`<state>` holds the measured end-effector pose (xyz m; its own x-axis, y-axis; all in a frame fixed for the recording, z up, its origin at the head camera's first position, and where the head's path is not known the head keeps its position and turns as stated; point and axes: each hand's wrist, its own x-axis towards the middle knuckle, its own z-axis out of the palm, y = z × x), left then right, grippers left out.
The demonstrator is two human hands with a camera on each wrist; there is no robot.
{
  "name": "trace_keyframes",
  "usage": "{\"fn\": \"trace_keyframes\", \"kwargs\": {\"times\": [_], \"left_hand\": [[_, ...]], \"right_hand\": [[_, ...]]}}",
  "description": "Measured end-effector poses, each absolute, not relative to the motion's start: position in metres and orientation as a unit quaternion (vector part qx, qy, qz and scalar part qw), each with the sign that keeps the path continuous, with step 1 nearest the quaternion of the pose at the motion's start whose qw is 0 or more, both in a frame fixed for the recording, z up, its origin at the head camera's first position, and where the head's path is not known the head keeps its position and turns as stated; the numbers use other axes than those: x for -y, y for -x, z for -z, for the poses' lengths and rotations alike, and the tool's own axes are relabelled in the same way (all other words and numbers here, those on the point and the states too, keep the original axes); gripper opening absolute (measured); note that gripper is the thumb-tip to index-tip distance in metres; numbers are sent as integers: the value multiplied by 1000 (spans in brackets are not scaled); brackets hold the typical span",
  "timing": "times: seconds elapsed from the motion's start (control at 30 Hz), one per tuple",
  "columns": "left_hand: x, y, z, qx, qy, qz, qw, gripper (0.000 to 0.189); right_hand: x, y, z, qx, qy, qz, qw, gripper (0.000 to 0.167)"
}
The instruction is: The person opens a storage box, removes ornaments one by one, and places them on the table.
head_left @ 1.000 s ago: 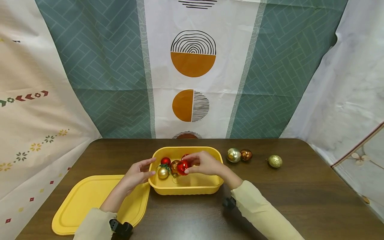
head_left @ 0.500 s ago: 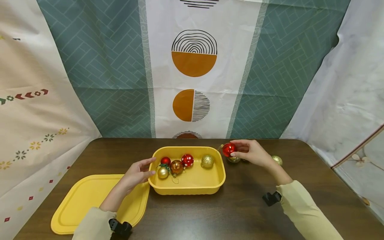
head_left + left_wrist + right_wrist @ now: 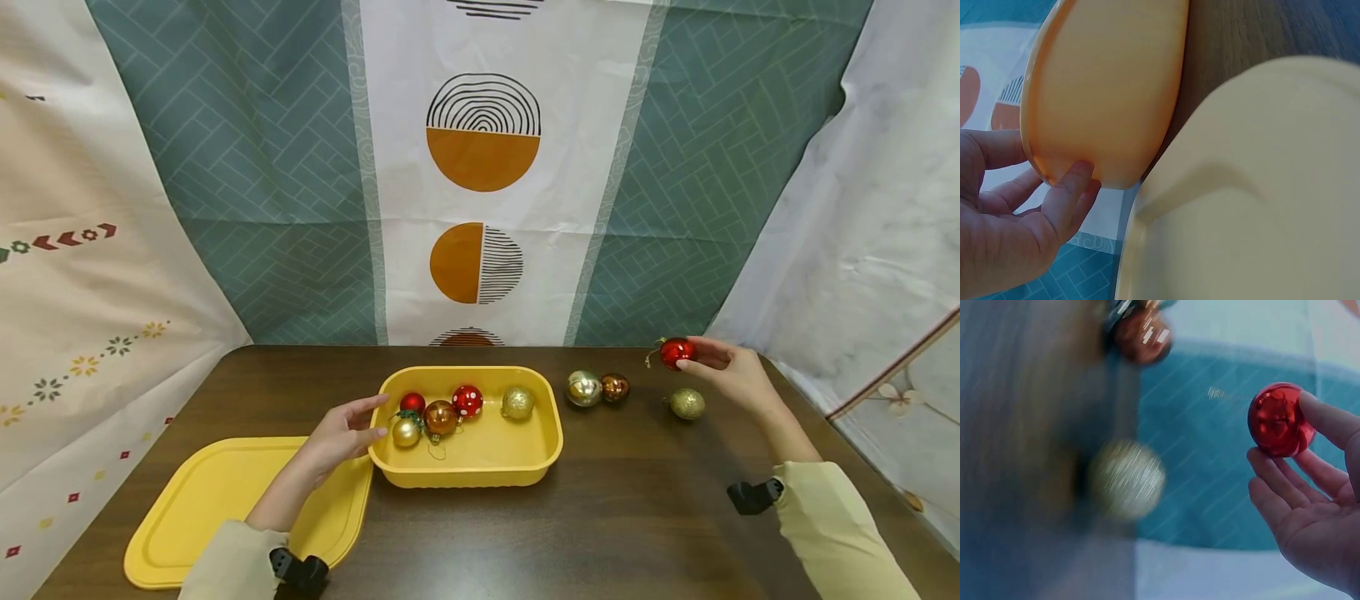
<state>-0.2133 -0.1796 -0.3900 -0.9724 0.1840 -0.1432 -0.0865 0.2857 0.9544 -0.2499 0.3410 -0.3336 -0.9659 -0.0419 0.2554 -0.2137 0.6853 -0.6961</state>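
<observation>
In the head view my right hand (image 3: 733,382) pinches a shiny red Christmas ball (image 3: 677,353) between thumb and fingers. It is in the air above the table's far right, its hanging loop pointing left. The right wrist view shows the same red ball (image 3: 1280,420) at the fingertips. My left hand (image 3: 336,432) touches the left end of a yellow plastic box (image 3: 465,477), its fingers spread against the wall. Inside the box lie a red ball (image 3: 412,403), a pale gold ball (image 3: 406,432), an amber ball (image 3: 440,417), a white-dotted red ball (image 3: 467,401) and a glittery gold ball (image 3: 517,403).
Right of the box sit a silvery-gold ball (image 3: 583,388) and a copper ball (image 3: 616,387), side by side. A textured gold ball (image 3: 687,404) lies farther right, below my right hand. The yellow lid (image 3: 217,500) lies on the dark table (image 3: 637,517) under my left forearm.
My right hand has lifted the red ball out of the box and carried it right, past the silvery and copper balls. The left hand stays at the box.
</observation>
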Motion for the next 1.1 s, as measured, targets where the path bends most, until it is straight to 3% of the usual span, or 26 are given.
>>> {"fn": "trace_keyframes", "kwargs": {"times": [0.37, 0.6, 1.1], "left_hand": [[179, 213, 390, -793, -26, -599, 112, 54], [179, 213, 391, -792, -24, -600, 109, 54], [180, 213, 391, -788, -27, -606, 108, 53]], "right_hand": [[-395, 248, 366, 931, -7, -350, 104, 58], [-406, 248, 375, 945, -13, -319, 73, 62], [-407, 248, 385, 967, -2, -251, 40, 56]]}}
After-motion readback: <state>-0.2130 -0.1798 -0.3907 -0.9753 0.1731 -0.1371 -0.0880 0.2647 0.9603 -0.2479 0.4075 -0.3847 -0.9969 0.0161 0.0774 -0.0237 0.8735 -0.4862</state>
